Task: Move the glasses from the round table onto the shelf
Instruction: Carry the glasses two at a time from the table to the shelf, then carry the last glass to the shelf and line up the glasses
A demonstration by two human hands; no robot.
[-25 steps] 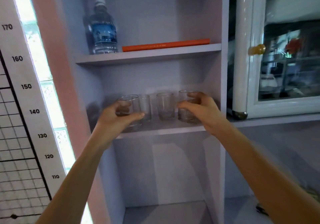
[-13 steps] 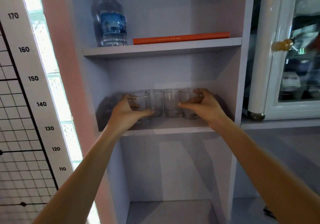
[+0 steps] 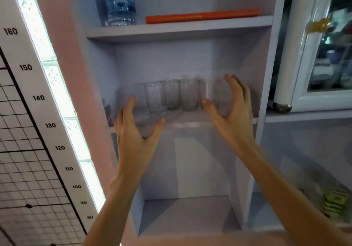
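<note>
Several clear drinking glasses stand in a row on the middle shelf [image 3: 190,124] of a pale lilac cabinet. The leftmost glass [image 3: 154,97] sits slightly forward of the others. The rightmost glass [image 3: 217,97] shows, blurred, between the thumb and fingers of my right hand [image 3: 234,116], which is spread wide and does not seem to touch it. My left hand [image 3: 137,133] is open with fingers apart, below and in front of the leftmost glass, holding nothing. The round table is out of view.
A water bottle [image 3: 120,5] and a flat orange book [image 3: 202,16] lie on the shelf above. A height chart [image 3: 24,66] hangs at the left. A white glass-door cabinet [image 3: 323,55] stands at the right. The lower compartment [image 3: 186,213] is open at the front.
Both hands have let go of the two outer glasses, which now stand on the shelf. The hands have spread and drawn back toward me, the left one dropping lower.
</note>
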